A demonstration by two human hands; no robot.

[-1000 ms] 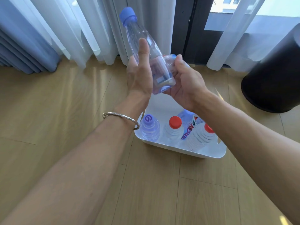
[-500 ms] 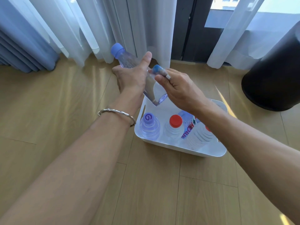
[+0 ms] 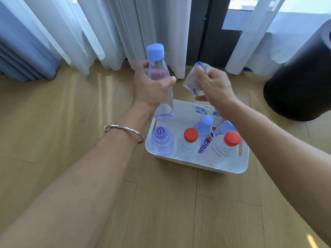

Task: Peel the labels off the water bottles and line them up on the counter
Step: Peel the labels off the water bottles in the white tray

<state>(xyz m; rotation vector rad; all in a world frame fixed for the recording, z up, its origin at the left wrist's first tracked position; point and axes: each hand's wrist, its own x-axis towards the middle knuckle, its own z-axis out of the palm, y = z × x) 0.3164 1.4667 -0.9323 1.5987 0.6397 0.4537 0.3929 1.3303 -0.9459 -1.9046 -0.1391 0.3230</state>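
Gripping the bare bottle [image 3: 164, 106] is my left hand [image 3: 150, 88]: fingers and thumb are curled round its upper body, below the blue cap [image 3: 155, 49]. The bottle is clear and carries no label on the surface that shows. It is held in the air, cap toward 12 o'clock and slightly tilted, with its base over the 10 o'clock corner of the white bin [image 3: 197, 164]. Whether the base touches the bin wall I cannot tell. At 3 o'clock of the bottle, apart from it, my right hand [image 3: 213, 88] pinches the peeled label [image 3: 191, 81], a clear film with blue print, between thumb and curled fingers. Inside the bin, a purple-capped bottle [image 3: 162, 140] stands at 8 o'clock. A red-capped bottle [image 3: 190, 140] stands at 6 o'clock, just beside it. A second red-capped bottle [image 3: 224, 146] leans at 4 o'clock. Between the two red caps a blue-capped bottle [image 3: 205, 125] leans, with its label on. Loose label scraps [image 3: 201, 109] lie on the bin floor at 1 o'clock. A silver bracelet [image 3: 123, 130] sits on my left wrist. The bin rests on a wooden floor [image 3: 71, 113]. A black round container [image 3: 300, 77] stands at 2 o'clock of the bin, well apart. White curtains [image 3: 107, 27] hang at 12 o'clock, and a blue curtain [image 3: 21, 51] hangs at 10 o'clock.
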